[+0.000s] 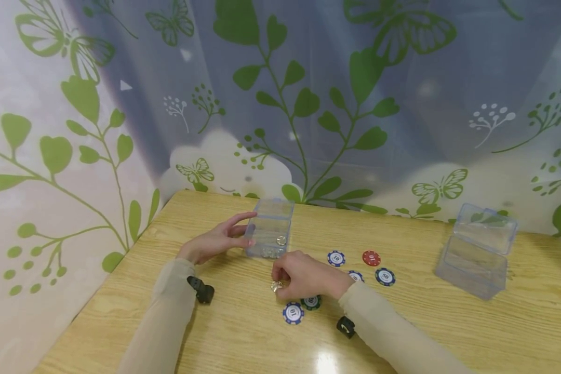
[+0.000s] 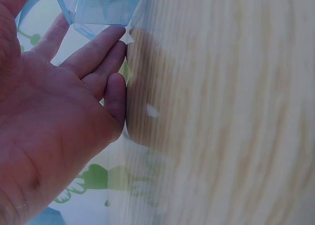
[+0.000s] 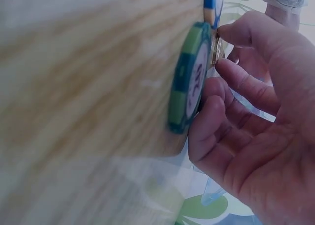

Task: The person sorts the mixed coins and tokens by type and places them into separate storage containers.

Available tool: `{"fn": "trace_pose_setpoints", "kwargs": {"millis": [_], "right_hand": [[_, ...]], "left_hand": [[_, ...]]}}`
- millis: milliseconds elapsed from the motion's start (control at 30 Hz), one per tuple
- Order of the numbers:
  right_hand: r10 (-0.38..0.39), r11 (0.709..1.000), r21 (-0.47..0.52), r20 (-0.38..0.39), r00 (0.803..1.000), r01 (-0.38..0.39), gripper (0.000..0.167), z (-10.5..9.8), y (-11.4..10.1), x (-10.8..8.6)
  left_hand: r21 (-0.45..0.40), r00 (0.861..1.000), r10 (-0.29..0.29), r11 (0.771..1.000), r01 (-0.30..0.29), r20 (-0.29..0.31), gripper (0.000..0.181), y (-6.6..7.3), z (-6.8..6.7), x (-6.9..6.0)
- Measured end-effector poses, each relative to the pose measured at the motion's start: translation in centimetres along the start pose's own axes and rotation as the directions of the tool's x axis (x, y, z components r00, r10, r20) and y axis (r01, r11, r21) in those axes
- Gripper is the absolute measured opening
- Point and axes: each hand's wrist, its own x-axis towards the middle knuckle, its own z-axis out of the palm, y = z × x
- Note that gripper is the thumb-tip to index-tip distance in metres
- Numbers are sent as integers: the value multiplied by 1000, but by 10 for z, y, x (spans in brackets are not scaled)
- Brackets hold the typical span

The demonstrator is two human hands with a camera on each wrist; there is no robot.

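My left hand (image 1: 217, 241) lies at the left side of a clear plastic box (image 1: 272, 223), fingers spread and touching it; the box's lid is raised at the back. Gold-coloured coins (image 1: 281, 240) lie inside near its front. In the left wrist view the extended fingers of the left hand (image 2: 74, 87) meet the box (image 2: 103, 6). In front of the box, my right hand (image 1: 304, 275) pinches a gold coin (image 1: 276, 286) between thumb and index finger, low at the table. The right wrist view shows this coin (image 3: 217, 48) at the fingertips, beside a green chip (image 3: 191, 80).
A blue chip (image 1: 293, 313) and a green chip (image 1: 311, 302) lie near the right hand. Farther right are a red chip (image 1: 371, 258) and several blue ones (image 1: 385, 277). Another clear box (image 1: 472, 265) stands at the right, lid raised. A patterned curtain (image 1: 327, 114) hangs behind the table.
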Motion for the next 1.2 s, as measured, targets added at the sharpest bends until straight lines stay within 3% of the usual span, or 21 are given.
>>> {"fn": "trace_pose_setpoints", "kwargs": {"millis": [467, 900, 1200], "right_hand": [[51, 998, -40, -1, 999, -51, 16, 2, -8, 2], [103, 992, 74, 34, 994, -105, 10, -6, -7, 1], [118, 991, 58, 63, 991, -121, 12, -7, -8, 1]], "left_hand": [[-8, 1000, -4, 1000, 4, -3, 83, -2, 0, 1], [-18, 1000, -7, 1000, 7, -2, 82, -1, 0, 1], [14, 1000, 5, 1000, -5, 1, 82, -3, -1, 1]]}}
